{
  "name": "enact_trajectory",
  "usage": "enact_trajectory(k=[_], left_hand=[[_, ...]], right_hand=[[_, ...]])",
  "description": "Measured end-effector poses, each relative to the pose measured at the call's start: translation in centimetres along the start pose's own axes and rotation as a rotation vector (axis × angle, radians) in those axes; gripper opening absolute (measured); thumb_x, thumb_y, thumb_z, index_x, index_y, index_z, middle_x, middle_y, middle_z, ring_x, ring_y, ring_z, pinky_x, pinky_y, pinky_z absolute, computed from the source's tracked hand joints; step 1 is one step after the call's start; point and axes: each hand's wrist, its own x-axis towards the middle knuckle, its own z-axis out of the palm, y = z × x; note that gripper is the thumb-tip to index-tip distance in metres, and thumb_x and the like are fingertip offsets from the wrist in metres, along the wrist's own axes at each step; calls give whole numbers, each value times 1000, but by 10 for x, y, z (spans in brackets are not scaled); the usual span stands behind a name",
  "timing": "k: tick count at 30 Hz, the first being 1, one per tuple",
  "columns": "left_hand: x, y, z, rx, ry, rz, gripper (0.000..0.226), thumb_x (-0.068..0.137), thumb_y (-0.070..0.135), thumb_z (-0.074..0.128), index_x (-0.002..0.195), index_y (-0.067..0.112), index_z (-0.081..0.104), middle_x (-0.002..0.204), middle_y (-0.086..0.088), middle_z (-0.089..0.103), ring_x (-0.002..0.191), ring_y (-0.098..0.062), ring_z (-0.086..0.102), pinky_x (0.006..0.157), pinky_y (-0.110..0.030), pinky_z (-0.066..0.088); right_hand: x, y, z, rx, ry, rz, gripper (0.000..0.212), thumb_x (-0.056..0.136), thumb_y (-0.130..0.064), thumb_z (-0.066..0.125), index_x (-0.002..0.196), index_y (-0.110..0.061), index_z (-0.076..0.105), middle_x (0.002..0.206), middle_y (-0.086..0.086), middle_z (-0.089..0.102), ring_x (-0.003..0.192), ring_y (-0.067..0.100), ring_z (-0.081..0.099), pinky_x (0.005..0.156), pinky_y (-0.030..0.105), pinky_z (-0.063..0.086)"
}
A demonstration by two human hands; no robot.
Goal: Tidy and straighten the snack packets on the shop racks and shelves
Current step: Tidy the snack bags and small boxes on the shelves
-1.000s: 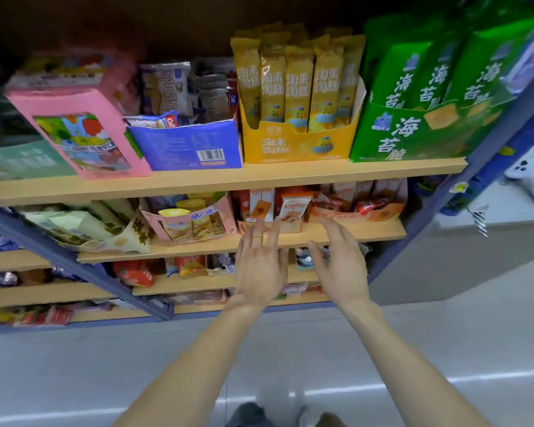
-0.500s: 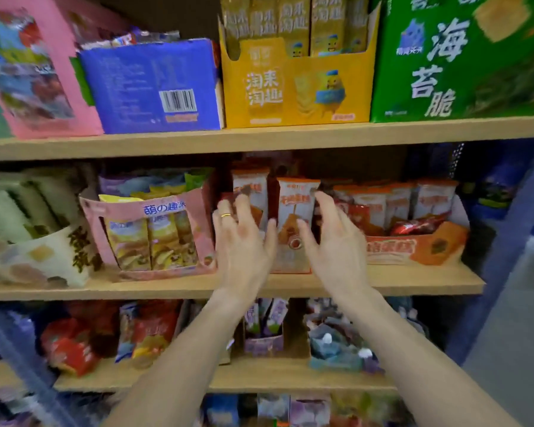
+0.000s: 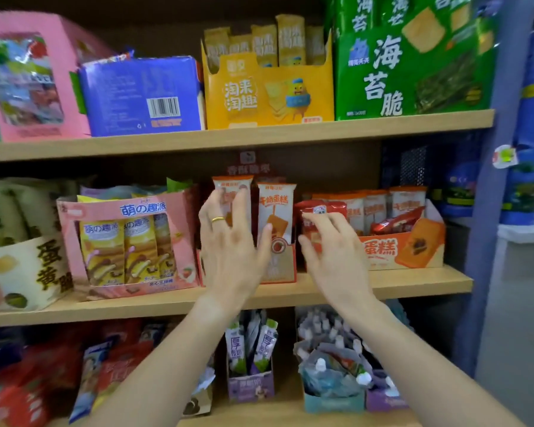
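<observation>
On the middle shelf a narrow display box holds upright orange-and-white cake packets. My left hand, with a gold ring, has its fingers spread in front of the left packet and the box; whether it touches them I cannot tell. My right hand reaches with straight fingers to a red packet at the left end of the wide orange cake box. Neither hand grips anything.
A pink box of yellow snack packets stands left of my hands, a cream box further left. The top shelf carries pink, blue, yellow and green boxes. Pouches fill the lower shelf. A blue upright closes the right.
The view has closed in on the middle shelf. Both hands have risen from the shelf edge to the cake packets, the right one now at the red packet.
</observation>
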Motion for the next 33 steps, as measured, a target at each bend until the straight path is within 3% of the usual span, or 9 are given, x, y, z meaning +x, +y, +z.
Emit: enact_trajectory(k=[5,10,14,18,22,25,29,31,33], left_hand=[[-1,39,13,-11,-106,312,48,103,39,53,146,18,54,148,-6,52,143,-26,39,121,-45,34],[15,65,40,114,-175,359,45,101,30,61,143,13,56,136,-9,64,137,-31,48,119,-47,35],[34,77,48,149,-252,337,34,100,24,62,133,13,60,132,-13,65,133,-31,52,118,-46,36],[50,87,34,-47,-175,294,21,98,14,62,118,15,67,123,-10,63,120,-29,55,110,-43,46],[68,90,-3,-334,-119,290,18,94,15,63,110,22,69,109,4,64,103,-14,60,87,-35,54],[71,85,-27,-500,-162,222,17,94,21,67,109,28,70,106,10,67,102,-6,63,86,-34,56],[44,67,-55,-996,-381,-102,33,100,24,68,128,38,56,123,9,62,111,-8,67,75,-25,62],[21,54,-59,-1098,-385,-173,32,101,22,65,124,39,51,121,4,62,106,-11,71,71,-30,64],[2,39,-55,-1013,-322,-203,19,102,22,64,113,36,58,117,7,66,103,-13,72,78,-43,65]], right_hand=[[8,58,-67,-394,168,58,48,80,-4,66,127,-14,62,124,8,62,110,30,50,89,43,51],[33,101,-89,-550,-144,157,34,89,-13,63,124,-16,66,122,9,67,113,38,54,91,49,52],[49,97,-99,-409,49,70,16,95,-16,63,105,-19,75,108,4,70,104,27,55,84,40,49],[61,81,-118,-264,135,-47,14,96,-16,64,105,-22,73,107,-1,66,106,21,52,85,28,36],[67,61,-146,-66,163,-119,19,94,-15,66,109,-23,73,106,-3,63,103,16,58,87,33,48],[68,49,-162,141,104,-86,21,95,-15,67,112,-25,72,110,-4,64,105,9,61,86,37,56],[52,28,-158,459,-41,82,19,97,-19,67,109,-33,70,106,-10,70,100,9,70,69,32,63],[37,17,-147,577,-95,145,17,98,-20,64,104,-35,68,98,-11,71,95,2,70,61,25,61],[21,6,-130,653,-176,183,14,99,-22,61,102,-35,65,98,-8,70,92,1,71,58,24,60]])
